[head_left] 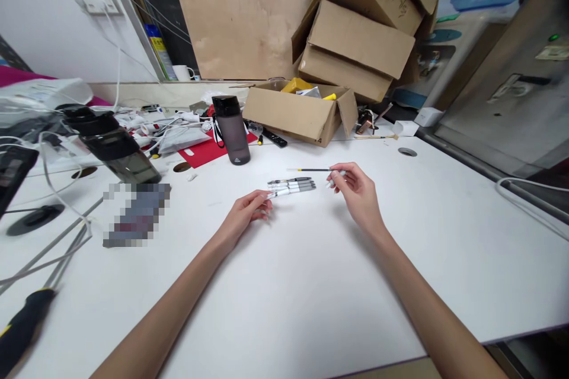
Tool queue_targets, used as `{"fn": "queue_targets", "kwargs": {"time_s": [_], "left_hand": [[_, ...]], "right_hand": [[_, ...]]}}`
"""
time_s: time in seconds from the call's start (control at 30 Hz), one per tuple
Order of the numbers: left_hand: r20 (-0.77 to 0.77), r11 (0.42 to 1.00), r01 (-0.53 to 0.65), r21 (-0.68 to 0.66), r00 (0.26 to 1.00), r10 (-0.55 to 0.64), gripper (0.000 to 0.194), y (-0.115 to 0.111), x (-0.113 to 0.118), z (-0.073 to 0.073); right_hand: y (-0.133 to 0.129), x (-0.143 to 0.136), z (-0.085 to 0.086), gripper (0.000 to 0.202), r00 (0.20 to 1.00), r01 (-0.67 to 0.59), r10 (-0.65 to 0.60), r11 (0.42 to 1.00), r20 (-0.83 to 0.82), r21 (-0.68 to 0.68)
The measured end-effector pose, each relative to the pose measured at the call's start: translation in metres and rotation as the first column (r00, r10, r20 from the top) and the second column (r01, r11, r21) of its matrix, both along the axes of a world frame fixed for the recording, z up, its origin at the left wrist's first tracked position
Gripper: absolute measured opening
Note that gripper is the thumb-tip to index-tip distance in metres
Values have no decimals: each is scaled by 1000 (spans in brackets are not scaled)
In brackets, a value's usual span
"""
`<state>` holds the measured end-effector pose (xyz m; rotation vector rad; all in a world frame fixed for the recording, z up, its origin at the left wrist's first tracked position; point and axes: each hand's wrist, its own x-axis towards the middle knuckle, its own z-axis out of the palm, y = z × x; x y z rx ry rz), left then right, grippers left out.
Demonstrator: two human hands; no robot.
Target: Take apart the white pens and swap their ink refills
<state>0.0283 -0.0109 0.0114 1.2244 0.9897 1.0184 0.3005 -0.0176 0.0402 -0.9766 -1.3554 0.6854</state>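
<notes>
My right hand [355, 189] is closed in a pinch on a thin pen refill [313, 170], dark with a yellow band, which points left above the table. A small whitish piece [329, 184] shows at the same fingertips; I cannot make out what it is. My left hand [251, 209] pinches the left end of a white pen [284, 192]. Just behind that pen, several more pens [291, 183] lie side by side on the table, with clear or white barrels and grey or dark ends.
A dark bottle [233, 133] stands behind the pens, beside an open cardboard box [288, 112]. A second bottle [118, 151] leans at the left, near a blurred-out flat item [140, 216]. Cables and a screwdriver-like handle [26, 323] lie at the left edge of the white table [293, 290].
</notes>
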Motion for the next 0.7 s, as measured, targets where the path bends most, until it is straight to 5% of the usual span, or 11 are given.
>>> {"fn": "queue_targets", "kwargs": {"time_s": [0.7], "left_hand": [[-63,999,33,23,998,-31,38,1,0,0]], "right_hand": [[2,4,4,33,990,48,-54,998,-127,-50]]}}
